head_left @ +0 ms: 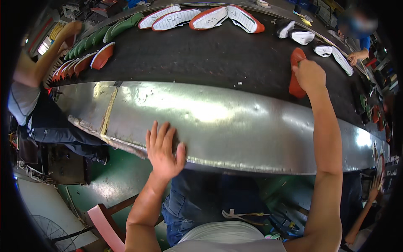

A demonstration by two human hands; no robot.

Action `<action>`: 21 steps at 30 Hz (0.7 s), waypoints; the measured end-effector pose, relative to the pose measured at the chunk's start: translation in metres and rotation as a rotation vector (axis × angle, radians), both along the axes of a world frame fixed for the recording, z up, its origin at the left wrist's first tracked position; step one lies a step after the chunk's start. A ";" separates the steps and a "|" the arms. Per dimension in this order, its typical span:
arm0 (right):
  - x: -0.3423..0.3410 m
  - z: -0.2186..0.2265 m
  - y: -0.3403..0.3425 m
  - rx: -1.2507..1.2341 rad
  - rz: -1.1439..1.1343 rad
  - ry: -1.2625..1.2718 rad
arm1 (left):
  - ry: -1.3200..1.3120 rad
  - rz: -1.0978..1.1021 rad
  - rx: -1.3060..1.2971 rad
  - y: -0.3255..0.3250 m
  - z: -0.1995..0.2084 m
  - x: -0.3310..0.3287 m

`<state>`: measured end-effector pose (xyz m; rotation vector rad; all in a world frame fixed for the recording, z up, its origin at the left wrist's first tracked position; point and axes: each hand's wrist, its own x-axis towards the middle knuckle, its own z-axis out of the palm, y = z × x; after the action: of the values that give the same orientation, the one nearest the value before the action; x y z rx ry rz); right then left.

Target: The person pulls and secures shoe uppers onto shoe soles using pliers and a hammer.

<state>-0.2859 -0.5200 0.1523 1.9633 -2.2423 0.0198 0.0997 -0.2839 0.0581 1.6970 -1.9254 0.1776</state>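
Note:
My right hand [311, 76] reaches out over the dark conveyor belt [184, 54] and grips a red shoe sole [297, 89] near its middle. The sole points away from me, on or just above the belt; I cannot tell which. My fingertips are partly hidden behind the back of the hand. My left hand [163, 153] rests flat, fingers stretched and thumb out, on the near edge of the shiny metal ledge [243, 138]. Nothing is in it.
Red-edged white shoe pieces [176, 19] lie along the belt's far side, with green soles [121, 27] and red soles [103, 56] at left. Black-and-white shoe parts [302, 37] lie at right. Co-workers' arms show at left [52, 56] and right [359, 55]. A pink-backed chair [105, 229] stands lower left.

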 end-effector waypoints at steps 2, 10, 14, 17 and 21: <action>0.023 0.007 -0.033 -0.123 0.237 -0.056 | -0.032 -0.055 0.028 -0.002 0.004 -0.002; 0.020 -0.106 -0.297 -0.686 0.294 -0.381 | 0.005 -0.076 0.074 -0.001 -0.014 0.006; 0.034 -0.107 -0.319 -0.398 0.127 -0.203 | 0.016 -0.055 0.088 0.005 -0.011 0.014; 0.023 -0.085 -0.306 -0.486 0.305 0.010 | 0.034 -0.053 0.086 -0.004 -0.006 0.016; -0.002 -0.061 -0.267 -0.416 0.265 -0.410 | 0.047 -0.078 0.034 -0.009 -0.004 0.012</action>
<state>-0.2875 -0.7875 0.0918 2.1297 -1.9418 0.9165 0.1116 -0.2930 0.0536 1.6302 -1.9659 0.0747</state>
